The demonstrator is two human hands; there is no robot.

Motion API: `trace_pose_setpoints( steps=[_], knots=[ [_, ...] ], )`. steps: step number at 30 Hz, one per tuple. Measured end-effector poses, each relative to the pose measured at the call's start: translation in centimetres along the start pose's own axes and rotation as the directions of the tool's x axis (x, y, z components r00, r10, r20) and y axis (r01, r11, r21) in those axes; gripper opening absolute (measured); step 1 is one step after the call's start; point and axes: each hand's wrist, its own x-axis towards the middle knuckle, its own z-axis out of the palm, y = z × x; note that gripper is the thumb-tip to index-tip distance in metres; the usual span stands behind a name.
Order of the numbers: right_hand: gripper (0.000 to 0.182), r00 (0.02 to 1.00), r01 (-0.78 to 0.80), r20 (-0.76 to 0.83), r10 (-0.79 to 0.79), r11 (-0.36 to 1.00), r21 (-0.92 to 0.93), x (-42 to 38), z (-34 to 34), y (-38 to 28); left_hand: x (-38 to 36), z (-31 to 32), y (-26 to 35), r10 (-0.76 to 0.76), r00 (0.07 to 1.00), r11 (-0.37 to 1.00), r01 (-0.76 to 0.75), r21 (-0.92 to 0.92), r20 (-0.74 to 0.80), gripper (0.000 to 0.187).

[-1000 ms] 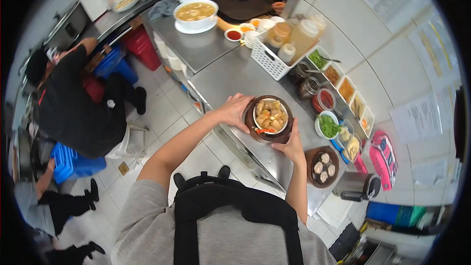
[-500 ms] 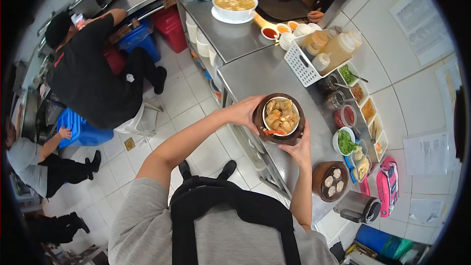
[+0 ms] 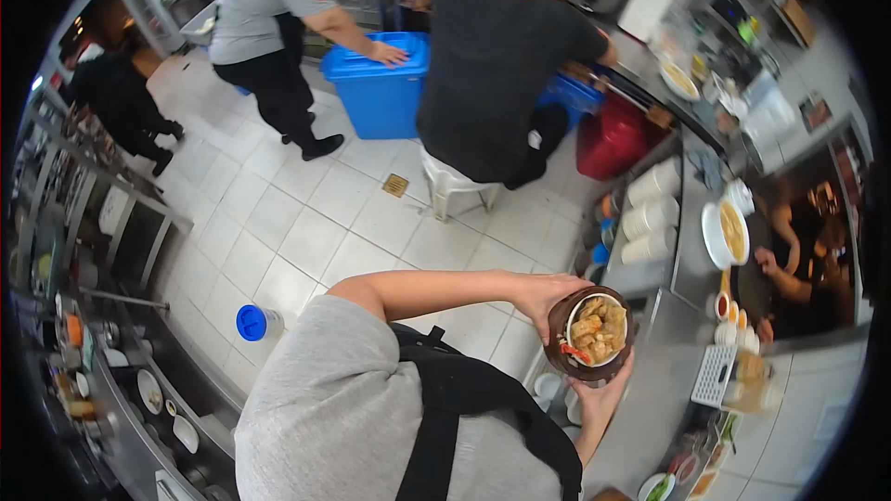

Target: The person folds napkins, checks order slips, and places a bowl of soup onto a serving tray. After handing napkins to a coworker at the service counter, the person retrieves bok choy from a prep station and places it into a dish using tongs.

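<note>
Both my hands hold a round dark-brown steamer basket (image 3: 559, 323) in front of me, by the edge of the steel counter. Inside it sits a white bowl (image 3: 570, 312) filled with light-brown food pieces (image 3: 599, 328), with a red strip at one side. My left hand (image 3: 546, 301) grips the far left side of the basket. On the near right side, my right hand (image 3: 605, 397) curls around it from below, its fingers partly hidden.
A steel counter (image 3: 640, 357) runs along my right, with a soup bowl (image 3: 725, 235), sauces and a white basket (image 3: 713, 376). A person sits on a white stool (image 3: 455, 187); another touches a blue bin (image 3: 380, 97). A blue-lidded container (image 3: 253, 323) stands at left.
My view has swung left, bringing more of the floor and the left-hand counter into sight. Both hands keep hold of the steamer basket, which now appears lower and farther right.
</note>
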Motion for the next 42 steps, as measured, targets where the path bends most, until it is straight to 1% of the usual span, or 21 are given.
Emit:
trace_pose_setpoints(
  steps=[2, 5, 6, 9, 11, 12, 13, 14, 15, 18, 21, 23, 24, 26, 27, 29, 32, 37, 39, 41, 42],
  knots=[
    [0.124, 0.997, -0.035, 0.065, 0.034, 0.999, 0.011, 1.4, 5.3, -3.5, -4.7, -4.8, 1.4, -0.035, 0.998, 0.999, 0.037, 0.025, -0.059, 0.116],
    [0.123, 0.981, 0.062, 0.183, -0.07, 0.997, 0.05, 3.1, 13.0, -4.2, -12.3, -10.0, 3.4, -0.081, 0.982, 0.993, 0.095, 0.071, -0.172, 0.113],
    [0.123, 0.976, 0.075, 0.207, -0.073, 0.997, -0.001, 3.5, 15.4, -3.9, -14.6, -11.7, 3.9, -0.112, 0.973, 0.989, 0.128, 0.068, -0.204, 0.113],
    [0.122, 0.93, 0.07, 0.358, -0.081, 0.997, 0.045, 5.8, 22.8, -8.8, -21.2, -17.0, 5.0, -0.209, 0.942, 0.975, 0.221, 0.02, -0.262, 0.114],
    [0.12, 0.89, 0.159, 0.426, -0.165, 0.986, 0.05, 7.2, 27.3, -9.4, -25.8, -19.1, 4.7, -0.295, 0.868, 0.911, 0.382, 0.156, -0.399, 0.118],
    [0.119, 0.864, 0.171, 0.472, -0.177, 0.984, 0.056, 7.9, 29.5, -10.4, -28.0, -20.1, 4.8, -0.303, 0.865, 0.909, 0.388, 0.15, -0.4, 0.118],
    [0.119, 0.835, 0.184, 0.516, -0.19, 0.981, 0.063, 8.9, 31.7, -11.4, -30.0, -21.5, 5.1, -0.332, 0.815, 0.885, 0.443, 0.141, -0.475, 0.121],
    [0.119, 0.815, 0.208, 0.543, -0.201, 0.977, 0.05, 9.5, 33.6, -12.2, -31.7, -22.2, 5.4, -0.361, 0.758, 0.86, 0.496, 0.121, -0.544, 0.123],
    [0.119, 0.795, 0.232, 0.567, -0.215, 0.972, 0.042, 10.3, 35.3, -12.9, -32.9, -23.1, 5.8, -0.371, 0.755, 0.857, 0.502, 0.114, -0.541, 0.123],
    [0.124, 0.732, 0.249, 0.636, -0.244, 0.965, 0.083, 12.8, 40.6, -14.4, -36.2, -26.2, 6.7, -0.53, 0.594, 0.778, 0.624, -0.068, -0.606, 0.129],
    [0.121, 0.686, 0.268, 0.68, -0.26, 0.958, 0.096, 15.2, 45.0, -16.3, -38.7, -28.8, 6.2, -0.547, 0.531, 0.742, 0.666, -0.08, -0.648, 0.129],
    [0.122, 0.635, 0.437, 0.711, -0.304, 0.899, -0.006, 16.9, 47.4, -17.1, -40.0, -30.4, 5.3, -0.524, 0.51, 0.738, 0.672, -0.064, -0.683, 0.127],
    [0.121, 0.637, 0.341, 0.733, -0.237, 0.94, 0.008, 17.7, 48.5, -17.8, -40.5, -31.4, 4.9, -0.516, 0.501, 0.751, 0.655, -0.085, -0.695, 0.124],
    [0.121, 0.604, 0.33, 0.747, -0.278, 0.94, 0.084, 19.9, 51.0, -18.3, -40.8, -33.8, 4.5, -0.512, 0.467, 0.764, 0.631, -0.133, -0.721, 0.114],
    [0.121, 0.575, 0.301, 0.76, -0.303, 0.942, 0.148, 20.9, 52.1, -18.4, -40.9, -34.7, 3.9, -0.506, 0.47, 0.766, 0.63, -0.126, -0.723, 0.114],
    [0.122, 0.577, 0.307, 0.756, -0.308, 0.94, 0.148, 23.4, 54.2, -18.9, -41.0, -37.4, 2.8, -0.5, 0.462, 0.774, 0.617, -0.139, -0.733, 0.114],
    [0.123, 0.569, 0.195, 0.779, -0.265, 0.963, 0.185, 26.6, 56.9, -19.3, -41.2, -41.2, 0.7, -0.509, 0.467, 0.768, 0.626, -0.137, -0.723, 0.117],
    [0.123, 0.598, 0.252, 0.763, -0.247, 0.961, 0.113, 32.5, 60.9, -21.8, -40.7, -48.3, -2.1, -0.494, 0.48, 0.801, 0.575, -0.166, -0.725, 0.129],
    [0.123, 0.614, 0.29, 0.745, -0.259, 0.953, 0.092, 34.9, 62.5, -22.3, -40.2, -51.7, -3.0, -0.499, 0.512, 0.818, 0.545, -0.184, -0.699, 0.131],
    [0.121, 0.652, 0.218, 0.719, -0.24, 0.968, 0.125, 37.1, 64.3, -22.9, -40.0, -55.2, -4.4, -0.477, 0.548, 0.84, 0.513, -0.174, -0.688, 0.131],
    [0.12, 0.66, 0.263, 0.707, -0.256, 0.959, 0.102, 38.3, 65.1, -23.4, -40.0, -57.0, -5.4, -0.478, 0.563, 0.842, 0.513, -0.168, -0.674, 0.131]
  ],
)
